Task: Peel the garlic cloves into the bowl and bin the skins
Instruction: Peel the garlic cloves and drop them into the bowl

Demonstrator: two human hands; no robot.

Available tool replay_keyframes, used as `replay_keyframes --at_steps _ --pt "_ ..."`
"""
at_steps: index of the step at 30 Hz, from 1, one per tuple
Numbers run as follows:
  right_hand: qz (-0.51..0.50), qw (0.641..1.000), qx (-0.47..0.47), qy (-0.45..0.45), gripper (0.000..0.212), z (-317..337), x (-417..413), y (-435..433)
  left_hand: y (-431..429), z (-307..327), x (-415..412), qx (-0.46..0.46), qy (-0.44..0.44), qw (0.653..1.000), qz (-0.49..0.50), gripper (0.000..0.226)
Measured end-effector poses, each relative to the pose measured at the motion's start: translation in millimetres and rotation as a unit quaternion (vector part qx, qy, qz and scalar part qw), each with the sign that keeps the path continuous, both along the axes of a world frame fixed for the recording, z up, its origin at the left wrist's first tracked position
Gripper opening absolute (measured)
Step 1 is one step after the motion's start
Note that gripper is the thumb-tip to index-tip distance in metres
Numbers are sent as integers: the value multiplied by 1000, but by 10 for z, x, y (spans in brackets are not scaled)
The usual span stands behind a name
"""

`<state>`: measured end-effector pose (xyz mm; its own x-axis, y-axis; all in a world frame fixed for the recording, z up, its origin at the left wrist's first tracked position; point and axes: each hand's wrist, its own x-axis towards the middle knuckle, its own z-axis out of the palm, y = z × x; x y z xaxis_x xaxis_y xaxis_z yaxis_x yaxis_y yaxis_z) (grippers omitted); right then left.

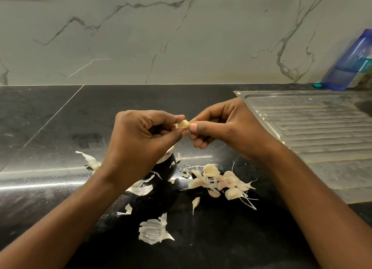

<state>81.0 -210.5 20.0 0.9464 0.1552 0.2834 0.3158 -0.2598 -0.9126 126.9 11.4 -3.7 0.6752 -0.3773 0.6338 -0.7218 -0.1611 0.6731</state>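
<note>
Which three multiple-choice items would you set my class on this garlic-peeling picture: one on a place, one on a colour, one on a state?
1. Where does the pile of loose cloves lie?
A. On the draining board
B. On the dark counter
C. In a bowl

2. What colour is the bottle at the back right?
A. Red
B. Yellow
C. Blue

3. How is the raised clove held?
A. Pinched between the left hand and the right hand
B. Lying free on the counter
C. Resting in a bowl

Key: 1 B, the cloves lie among skins on the black counter; 2 C, its body is blue plastic; 3 A, fingertips of both hands meet on it.
</note>
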Motion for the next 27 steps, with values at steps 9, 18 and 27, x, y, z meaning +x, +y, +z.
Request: replay_keyframes --at_steps 9,18,27 --pt "-32 999 7 -9 8 -30 11 45 -24 12 -24 -16 39 999 -25 23" --pt "-51 998 16 -31 6 -21 18 1 -32 70 -22 -102 209 967 -104 23" --pt "-43 999 4 -33 9 -38 25 30 -40 69 -58 -74 196 972 -108 31"
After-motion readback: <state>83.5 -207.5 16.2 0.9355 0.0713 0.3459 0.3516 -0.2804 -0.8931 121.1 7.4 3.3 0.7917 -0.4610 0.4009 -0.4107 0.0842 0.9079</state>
